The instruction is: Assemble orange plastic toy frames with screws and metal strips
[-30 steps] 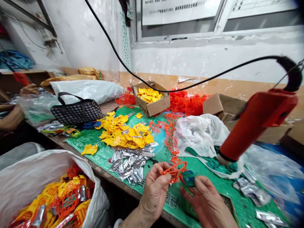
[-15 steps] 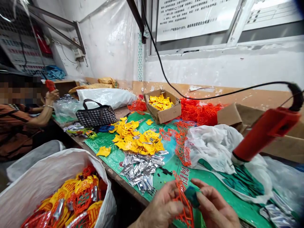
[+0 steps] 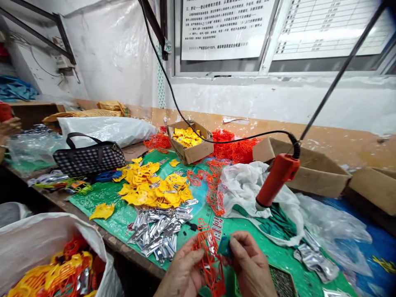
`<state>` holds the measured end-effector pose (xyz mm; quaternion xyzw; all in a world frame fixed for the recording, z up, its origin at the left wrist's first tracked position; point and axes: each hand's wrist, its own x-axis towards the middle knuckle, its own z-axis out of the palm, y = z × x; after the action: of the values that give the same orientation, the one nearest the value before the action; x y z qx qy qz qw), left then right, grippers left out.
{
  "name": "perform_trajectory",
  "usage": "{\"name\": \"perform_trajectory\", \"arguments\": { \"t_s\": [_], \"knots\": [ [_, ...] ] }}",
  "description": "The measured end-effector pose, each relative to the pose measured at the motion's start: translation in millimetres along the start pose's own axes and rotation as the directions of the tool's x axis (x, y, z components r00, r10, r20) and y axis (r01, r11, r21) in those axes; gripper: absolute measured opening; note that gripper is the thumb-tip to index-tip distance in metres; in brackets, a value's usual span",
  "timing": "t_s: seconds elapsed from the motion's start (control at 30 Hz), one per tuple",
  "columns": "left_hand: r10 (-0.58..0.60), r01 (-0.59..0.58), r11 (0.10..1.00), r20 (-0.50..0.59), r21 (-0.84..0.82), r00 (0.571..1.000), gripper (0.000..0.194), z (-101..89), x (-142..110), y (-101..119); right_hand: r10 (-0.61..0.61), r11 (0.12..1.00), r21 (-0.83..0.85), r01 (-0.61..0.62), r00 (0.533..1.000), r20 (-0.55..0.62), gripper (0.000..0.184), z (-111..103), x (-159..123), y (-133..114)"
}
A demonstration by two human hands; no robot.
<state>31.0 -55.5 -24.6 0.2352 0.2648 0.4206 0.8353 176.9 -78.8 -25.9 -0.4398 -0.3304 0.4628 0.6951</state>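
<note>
My left hand (image 3: 182, 274) is closed on an orange plastic lattice piece (image 3: 208, 255), held upright near the table's front edge. My right hand (image 3: 249, 268) pinches a small teal piece (image 3: 225, 246) against that lattice. Just beyond my hands lies a heap of silver foil packets (image 3: 162, 231), and behind it a pile of yellow plastic pieces (image 3: 148, 187). A red hand tool (image 3: 276, 179) hangs on a black cable above the table to the right.
A green mat (image 3: 123, 212) covers the table. A cardboard box (image 3: 193, 142) of yellow pieces, orange lattice heaps (image 3: 233, 146), a checked handbag (image 3: 89, 156) and white plastic bags (image 3: 247, 185) lie behind. A white sack (image 3: 46, 251) of mixed pieces stands at lower left. Another person's hand (image 3: 8, 126) shows at far left.
The view has swung to the right and down. The hanging red tool now appears farther left and smaller. My hands keep the orange lattice and teal piece, with the lattice turned upright.
</note>
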Motion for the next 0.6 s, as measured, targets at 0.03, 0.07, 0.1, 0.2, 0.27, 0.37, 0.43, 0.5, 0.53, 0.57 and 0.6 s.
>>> {"name": "perform_trajectory", "arguments": {
  "t_s": [0.03, 0.07, 0.1, 0.2, 0.27, 0.37, 0.43, 0.5, 0.53, 0.57, 0.6],
  "knots": [
    [-0.013, 0.012, 0.999, -0.004, -0.037, 1.0, 0.03, 1.1, 0.3, 1.4, -0.024, 0.996, -0.089, 0.028, 0.999, 0.043, 0.025, -1.6, 0.3, -0.7],
    [-0.019, 0.018, 0.998, -0.003, -0.067, 1.0, 0.029, 2.2, 0.2, 2.1, -0.065, 0.976, -0.202, 0.086, 0.992, 0.108, 0.023, -3.0, 0.6, -1.6],
    [-0.022, 0.022, 0.996, 0.001, -0.091, 1.0, 0.03, 3.6, -0.2, 2.1, -0.126, 0.93, -0.319, 0.181, 0.975, 0.186, 0.019, -4.2, 0.9, -2.6],
    [-0.03, 0.027, 0.992, -0.025, -0.121, 0.999, 0.034, 9.2, -2.2, -0.4, -0.368, 0.649, -0.545, 0.531, 0.846, 0.387, 0.017, -5.4, 1.2, -5.3],
    [-0.02, 0.014, 0.994, -0.058, -0.113, 0.998, 0.034, 14.5, -3.8, -1.8, -0.496, 0.463, -0.617, 0.636, 0.763, 0.414, 0.021, -4.9, -0.8, -6.3],
    [0.024, -0.031, 0.997, -0.089, -0.073, 0.996, 0.034, 22.2, -5.5, -1.4, -0.577, 0.298, -0.694, 0.656, 0.703, 0.416, 0.023, -3.9, -7.8, -6.7],
    [0.055, -0.058, 0.998, -0.106, -0.024, 0.993, 0.031, 25.2, -6.2, -0.5, -0.555, 0.252, -0.716, 0.651, 0.703, 0.444, 0.03, -4.0, -13.3, -7.5],
    [0.075, -0.073, 0.997, -0.124, 0.025, 0.989, 0.027, 26.1, -6.6, -0.4, -0.521, 0.259, -0.716, 0.649, 0.718, 0.462, 0.038, -4.7, -17.6, -9.0],
    [0.081, -0.076, 0.996, -0.131, 0.042, 0.988, 0.025, 26.0, -6.7, -0.6, -0.504, 0.274, -0.714, 0.645, 0.728, 0.464, 0.039, -5.3, -19.1, -9.8],
    [0.084, -0.077, 0.996, -0.137, 0.052, 0.987, 0.023, 25.6, -6.9, -1.2, -0.491, 0.287, -0.712, 0.641, 0.737, 0.465, 0.039, -5.8, -20.3, -10.3],
    [0.086, -0.079, 0.995, -0.141, 0.058, 0.986, 0.021, 25.2, -7.0, -1.8, -0.481, 0.29, -0.713, 0.638, 0.742, 0.467, 0.039, -6.2, -21.3, -10.5]
  ]
}}
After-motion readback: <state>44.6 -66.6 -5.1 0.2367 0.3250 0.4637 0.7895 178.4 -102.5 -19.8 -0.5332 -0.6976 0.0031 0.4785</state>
